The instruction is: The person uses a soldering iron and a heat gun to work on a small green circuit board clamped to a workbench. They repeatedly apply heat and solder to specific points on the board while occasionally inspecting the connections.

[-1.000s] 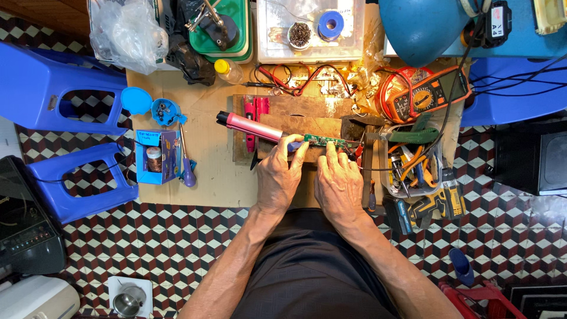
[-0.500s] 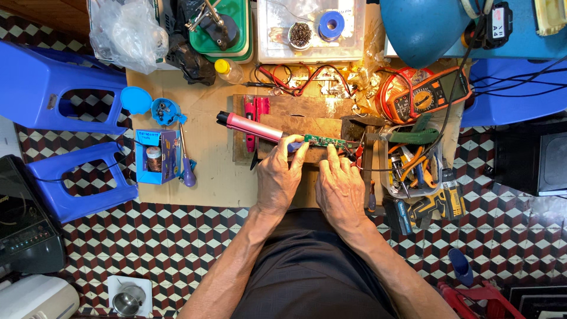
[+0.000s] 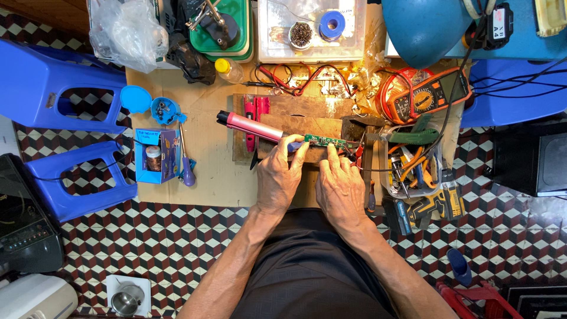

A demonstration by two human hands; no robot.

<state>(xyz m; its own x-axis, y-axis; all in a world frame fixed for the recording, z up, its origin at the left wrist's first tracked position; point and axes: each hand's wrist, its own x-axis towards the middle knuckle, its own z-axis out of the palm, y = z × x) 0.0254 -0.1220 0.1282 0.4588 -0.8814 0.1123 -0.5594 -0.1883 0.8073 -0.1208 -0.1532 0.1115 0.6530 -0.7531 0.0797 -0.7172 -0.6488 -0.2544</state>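
1. While the low wooden work board (image 3: 224, 171) carries everything, its raised wooden block (image 3: 307, 118) lifts the job toward the person, probably to steady the hands.
2. Flanking it, blue plastic stools (image 3: 65, 88) stand on the checkered floor, and an orange multimeter (image 3: 426, 95) sits at the far right, its leads close by.
3. Left hand (image 3: 280, 177) is clenched around the pink soldering iron (image 3: 251, 125), held like a pen so the tip angles down onto the board.
4. Right hand (image 3: 339, 186) presses flat, fingers pinning the narrow green circuit board (image 3: 328, 142) to the block so it cannot slide.
5. Compared with half a second ago, both hands and the iron sit almost exactly where they were.
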